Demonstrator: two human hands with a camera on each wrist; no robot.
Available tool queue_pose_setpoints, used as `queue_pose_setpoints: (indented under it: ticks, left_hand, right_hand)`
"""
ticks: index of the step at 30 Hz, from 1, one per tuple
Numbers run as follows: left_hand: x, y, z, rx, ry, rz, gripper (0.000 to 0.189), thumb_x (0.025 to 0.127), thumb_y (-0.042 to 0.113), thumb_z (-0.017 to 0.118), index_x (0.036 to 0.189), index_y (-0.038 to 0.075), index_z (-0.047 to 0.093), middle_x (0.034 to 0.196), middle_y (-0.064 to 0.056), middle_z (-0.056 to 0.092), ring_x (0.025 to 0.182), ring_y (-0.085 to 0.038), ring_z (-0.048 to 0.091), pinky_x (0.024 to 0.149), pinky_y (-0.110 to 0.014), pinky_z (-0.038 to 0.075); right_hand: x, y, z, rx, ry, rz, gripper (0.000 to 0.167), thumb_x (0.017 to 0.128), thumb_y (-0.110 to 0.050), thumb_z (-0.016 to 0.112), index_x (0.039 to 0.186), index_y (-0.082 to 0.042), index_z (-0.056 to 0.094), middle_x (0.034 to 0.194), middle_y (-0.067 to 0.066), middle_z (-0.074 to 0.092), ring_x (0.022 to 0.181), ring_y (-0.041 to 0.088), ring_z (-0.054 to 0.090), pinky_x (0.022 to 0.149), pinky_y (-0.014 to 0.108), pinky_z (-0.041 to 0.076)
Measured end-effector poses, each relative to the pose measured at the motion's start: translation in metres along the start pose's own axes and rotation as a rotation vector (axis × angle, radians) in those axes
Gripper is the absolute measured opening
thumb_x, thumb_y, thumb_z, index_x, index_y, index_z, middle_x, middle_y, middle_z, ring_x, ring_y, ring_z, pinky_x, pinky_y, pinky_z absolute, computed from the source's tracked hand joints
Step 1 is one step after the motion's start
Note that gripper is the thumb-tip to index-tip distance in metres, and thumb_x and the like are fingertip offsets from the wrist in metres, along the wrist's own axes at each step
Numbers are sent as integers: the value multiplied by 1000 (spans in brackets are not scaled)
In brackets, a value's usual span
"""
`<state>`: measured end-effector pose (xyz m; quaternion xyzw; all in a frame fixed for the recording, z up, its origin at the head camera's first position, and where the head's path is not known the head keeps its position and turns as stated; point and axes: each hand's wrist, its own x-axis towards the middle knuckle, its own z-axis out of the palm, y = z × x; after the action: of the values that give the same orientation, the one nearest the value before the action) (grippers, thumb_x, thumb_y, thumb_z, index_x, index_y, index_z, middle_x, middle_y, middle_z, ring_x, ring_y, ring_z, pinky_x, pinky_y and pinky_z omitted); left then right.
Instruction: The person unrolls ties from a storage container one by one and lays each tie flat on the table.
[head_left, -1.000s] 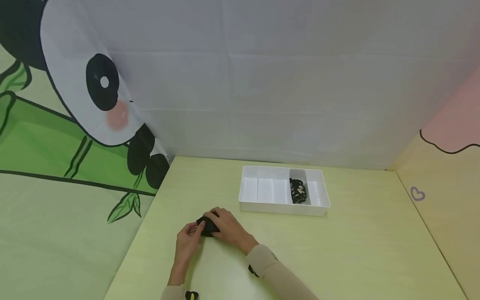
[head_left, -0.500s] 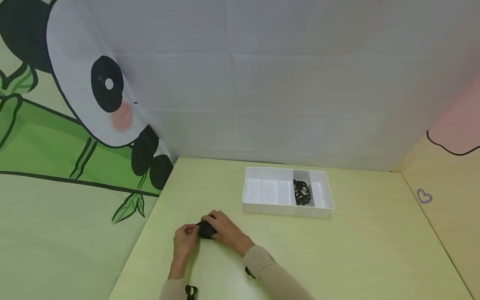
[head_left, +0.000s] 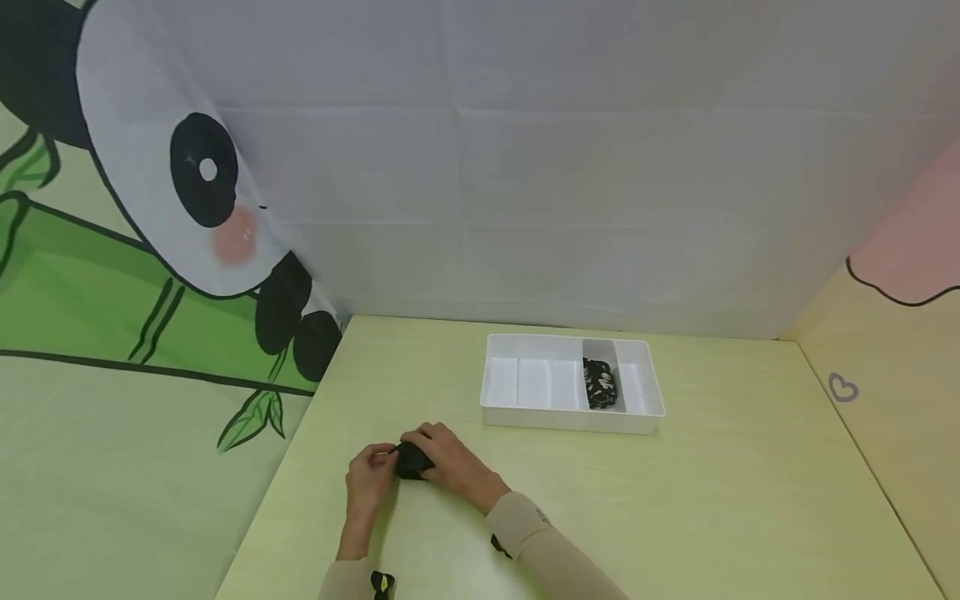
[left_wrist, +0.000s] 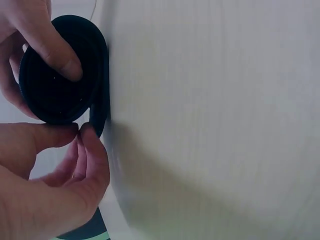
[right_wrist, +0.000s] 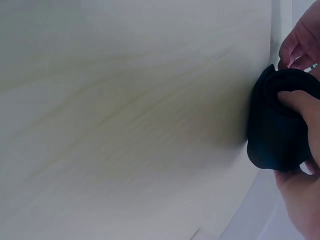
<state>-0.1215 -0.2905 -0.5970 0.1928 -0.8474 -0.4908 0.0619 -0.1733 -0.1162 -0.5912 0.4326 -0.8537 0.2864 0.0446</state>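
Note:
A black rolled-up strip of cloth [head_left: 411, 461] lies on the table, its wound layers visible at the round end of the roll [left_wrist: 55, 95] in the left wrist view. My right hand [head_left: 452, 462] holds the roll from the right, with the thumb on one round end and fingers about the other. On the left side, my left hand [head_left: 366, 485] pinches with thumb and fingertips right at the strip's loose end, under the roll's curve. The right wrist view has the roll [right_wrist: 277, 135] near the table surface, partly covered by the right hand [right_wrist: 300, 200].
Beyond the hands, to the right, stands a white divided tray [head_left: 536, 419]. One of its compartments holds a black patterned cloth bundle [head_left: 600, 384]. A white wall sheet [head_left: 525, 208] closes the table's back, and a panda-printed sheet [head_left: 187, 333] hangs at the left.
Both hands and the roll have shifted slightly down in the head view. The left fingers have moved at the roll's left edge; the right hand keeps its hold.

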Motion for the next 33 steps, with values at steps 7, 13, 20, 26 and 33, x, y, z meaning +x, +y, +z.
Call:
queue_pose_setpoints:
  ticks: [7, 13, 20, 26, 33]
  left_hand:
    - [0, -3, 3, -24, -60, 23, 19, 101, 7, 63, 113, -6, 71, 101, -17, 74, 88, -22, 69, 67, -21, 48]
    - [0, -4, 6, 12, -70, 44, 18, 100, 5, 62, 112, -5, 71, 101, -18, 73, 86, -21, 68, 67, -23, 48]
    - [1, -4, 8, 49, -76, 88, 16, 96, -1, 64, 109, -6, 72, 94, -14, 72, 81, -17, 66, 67, -22, 48]
    - [2, 0, 6, 52, -95, 110, 19, 92, -4, 68, 110, -8, 71, 93, -15, 69, 81, -20, 65, 66, -22, 50]
    - [1, 2, 4, 41, -92, 83, 24, 85, -7, 74, 108, -9, 70, 89, -14, 67, 75, -14, 60, 65, -22, 46]
  right_hand:
    - [-5, 3, -2, 60, -8, 13, 53, 89, -8, 81, 137, -11, 59, 129, 6, 59, 115, 23, 56, 104, 30, 44]
    - [-9, 10, -2, 95, 19, -12, 52, 89, -6, 81, 136, -11, 59, 127, 7, 59, 116, 24, 56, 103, 32, 45]
    - [-12, 15, 0, 100, 40, 16, 52, 91, -12, 80, 138, -12, 58, 127, 5, 60, 115, 23, 56, 103, 34, 46]
    - [-15, 18, -3, 107, 51, 47, 52, 91, -15, 80, 138, -13, 57, 128, 5, 62, 117, 23, 56, 104, 37, 45]
    - [-20, 23, -4, 153, 35, 94, 55, 90, -12, 81, 138, -12, 54, 133, 5, 61, 122, 23, 54, 107, 36, 42]
